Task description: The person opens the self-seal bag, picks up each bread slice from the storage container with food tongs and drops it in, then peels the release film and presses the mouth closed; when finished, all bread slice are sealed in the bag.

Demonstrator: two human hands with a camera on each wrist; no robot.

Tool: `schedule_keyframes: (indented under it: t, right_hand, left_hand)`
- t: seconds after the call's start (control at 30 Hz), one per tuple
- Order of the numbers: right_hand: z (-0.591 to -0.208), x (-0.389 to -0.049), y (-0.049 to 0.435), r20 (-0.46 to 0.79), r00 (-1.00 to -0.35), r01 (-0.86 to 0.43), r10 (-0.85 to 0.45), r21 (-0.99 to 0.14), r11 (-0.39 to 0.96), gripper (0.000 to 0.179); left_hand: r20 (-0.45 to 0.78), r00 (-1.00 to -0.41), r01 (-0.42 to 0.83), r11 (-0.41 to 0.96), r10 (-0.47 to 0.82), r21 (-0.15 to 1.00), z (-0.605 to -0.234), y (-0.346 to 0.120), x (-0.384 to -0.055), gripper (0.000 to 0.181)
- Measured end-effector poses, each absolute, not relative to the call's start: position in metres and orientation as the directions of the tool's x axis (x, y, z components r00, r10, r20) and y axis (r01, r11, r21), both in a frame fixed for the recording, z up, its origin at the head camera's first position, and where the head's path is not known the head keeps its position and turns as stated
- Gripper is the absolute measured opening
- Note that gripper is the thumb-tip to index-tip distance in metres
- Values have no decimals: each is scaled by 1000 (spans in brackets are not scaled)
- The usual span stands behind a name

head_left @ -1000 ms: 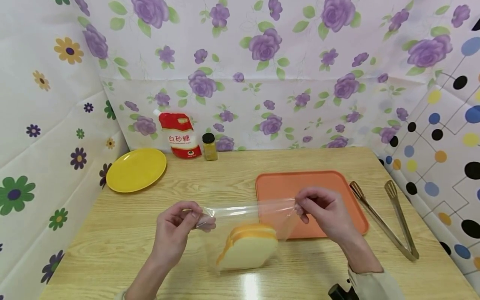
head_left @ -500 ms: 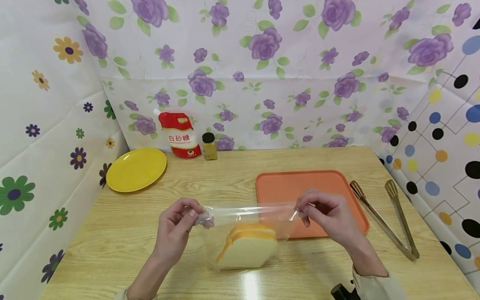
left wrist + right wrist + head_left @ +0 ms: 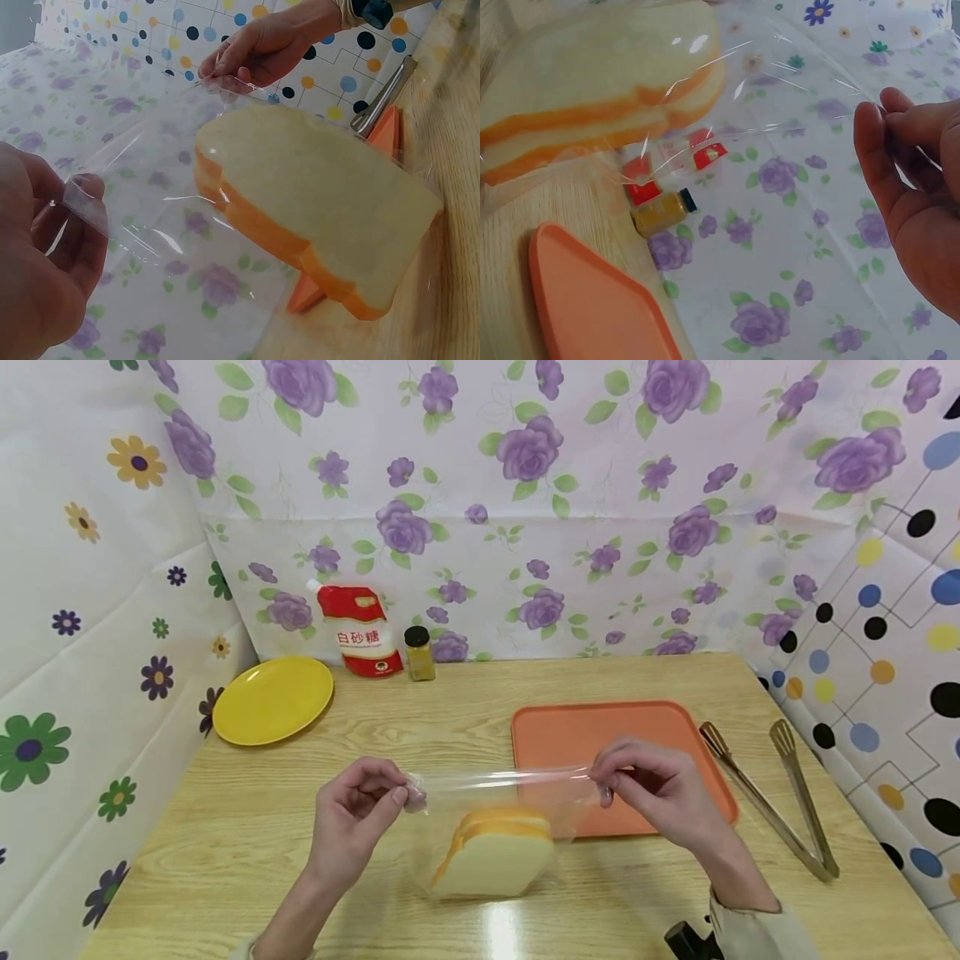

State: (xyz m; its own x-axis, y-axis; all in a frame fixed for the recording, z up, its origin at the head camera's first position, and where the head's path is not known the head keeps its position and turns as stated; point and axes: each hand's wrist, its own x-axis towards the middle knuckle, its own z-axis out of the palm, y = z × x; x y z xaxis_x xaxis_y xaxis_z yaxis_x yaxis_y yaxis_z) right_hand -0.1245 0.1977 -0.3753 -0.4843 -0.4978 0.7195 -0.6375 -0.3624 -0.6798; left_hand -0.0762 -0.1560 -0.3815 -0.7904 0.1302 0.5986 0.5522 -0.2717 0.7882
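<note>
A clear plastic bag (image 3: 480, 783) is stretched between my two hands, its top edge taut. Inside it lie bread slices (image 3: 495, 860) with orange crust, stacked face to face; they show large in the left wrist view as bread (image 3: 315, 195). My left hand (image 3: 352, 818) pinches the bag's left top corner between thumb and fingers. At the opposite corner my right hand (image 3: 656, 789) pinches the film the same way. In the right wrist view the right hand (image 3: 919, 165) grips the bag's edge, with the bread at upper left.
An orange tray (image 3: 600, 727) lies behind the bag, partly under my right hand. Metal tongs (image 3: 813, 827) rest spread at its right. Further back stand a yellow plate (image 3: 273, 702), a red-and-white sugar pouch (image 3: 360, 631) and a small black-lidded spice jar (image 3: 420, 653).
The left thumb has shifted up along the bag's corner, and the right fingers have changed their pinch slightly. The bag and bread stay almost in place.
</note>
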Motion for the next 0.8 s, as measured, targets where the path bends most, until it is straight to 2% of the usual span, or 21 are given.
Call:
schedule_keyframes:
  t: [0.17, 0.33, 0.57, 0.67, 0.8]
  right_hand:
    - [-375, -122, 198, 721, -488, -640, -492, -679, -359, 32]
    - [-376, -122, 195, 729, -517, -687, -449, -666, -291, 32]
    - [-378, -121, 190, 742, -527, -723, -414, -648, -241, 30]
    - [-378, -121, 190, 738, -537, -716, -408, -655, -242, 25]
    - [-377, -122, 191, 720, -552, -703, -422, -673, -230, 34]
  left_hand:
    - [612, -784, 581, -222, 109, 783, -381, -157, -76, 13]
    - [668, -738, 644, -193, 101, 740, -381, -157, -76, 16]
    - [717, -696, 714, -58, 45, 697, -382, -156, -75, 22]
    - [716, -698, 711, -82, 39, 698, -383, -155, -75, 30]
    - [697, -714, 683, -158, 58, 713, -384, -156, -74, 35]
